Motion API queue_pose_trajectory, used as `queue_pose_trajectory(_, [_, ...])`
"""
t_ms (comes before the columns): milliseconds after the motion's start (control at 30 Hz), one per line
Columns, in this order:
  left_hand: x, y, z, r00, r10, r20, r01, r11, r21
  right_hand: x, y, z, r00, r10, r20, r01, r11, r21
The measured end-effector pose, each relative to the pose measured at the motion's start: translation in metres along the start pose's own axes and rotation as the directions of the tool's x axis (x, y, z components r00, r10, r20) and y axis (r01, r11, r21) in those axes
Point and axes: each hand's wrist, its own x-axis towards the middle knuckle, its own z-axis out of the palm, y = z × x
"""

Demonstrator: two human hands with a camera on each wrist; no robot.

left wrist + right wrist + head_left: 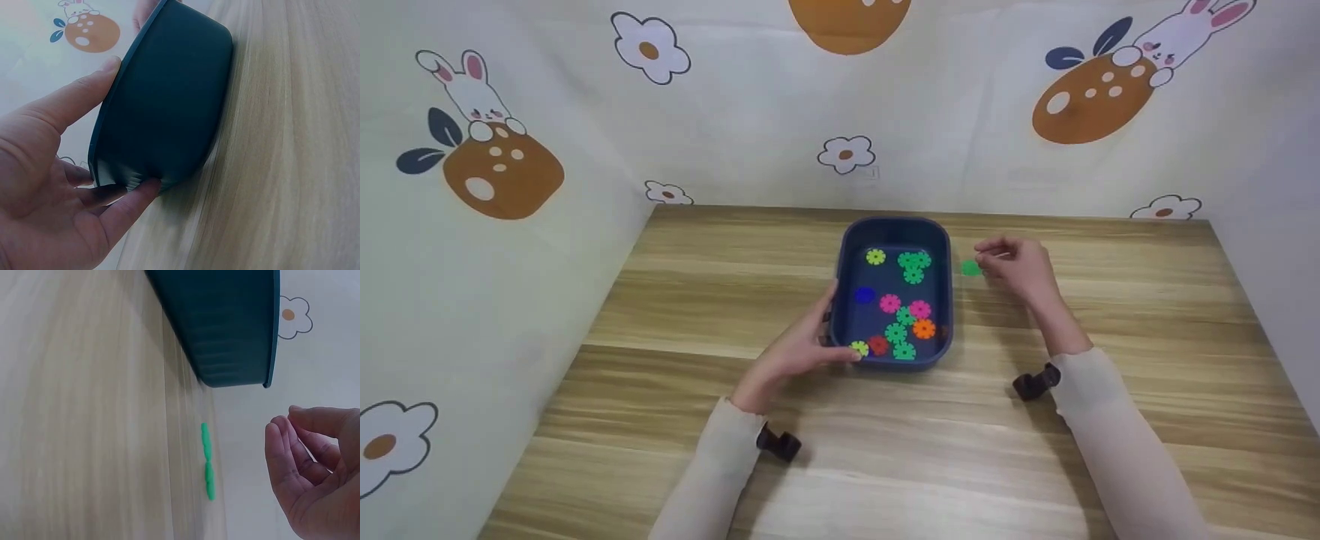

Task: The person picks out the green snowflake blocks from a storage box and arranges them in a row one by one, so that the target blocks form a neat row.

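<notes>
A person in pale sleeves (pixel 1117 427) works at a wood-grain worktop (pixel 720 300), left hand (pixel 802 345) grasping the near left part of 1 dark blue tray (pixel 896 231), thumb over the rim and fingers against the outer side. The right hand (pixel 1020 270) is released, its fingers loosely bent and the thumb close to their tips, just beyond the tray's right side. Near those fingertips is a green piece (pixel 970 268), outside the tray; seen edge-on from the right wrist, it has a narrow middle, and whether it is 1 disc or 2 cannot be told.

Inside the tray, 13 small discs can be counted: 6 green discs (pixel 895 333), 3 of them bunched at the far end and 3 strung along the near half; 2 yellow discs (pixel 875 256), 1 far and 1 by the left thumb; 2 pink discs (pixel 890 303); 1 orange disc (pixel 924 328); 1 red disc (pixel 877 345); and 1 blue disc (pixel 864 295), by the left wall.

On the backdrop (pixel 750 112) are 2 rabbits, 3 orange-brown fruits and 5 flowers, some cut by the frame. At the cuffs sit 2 black devices (pixel 1035 382), 1 per arm.
</notes>
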Motion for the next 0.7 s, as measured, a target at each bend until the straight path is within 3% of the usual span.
queue_pose_trajectory(367, [0.0, 0.0, -0.001, 1.0, 0.02, -0.007, -0.02, 0.998, 0.063, -0.007, -0.019, 0.013, 0.999, -0.018, 0.03, 0.016, 0.998, 0.065])
queue_pose_trajectory(700, [0.0, 0.001, 0.0, 1.0, 0.026, -0.003, -0.026, 0.998, 0.053, -0.015, -0.037, 0.031, 0.994, -0.083, 0.077, 0.076, 0.993, 0.09])
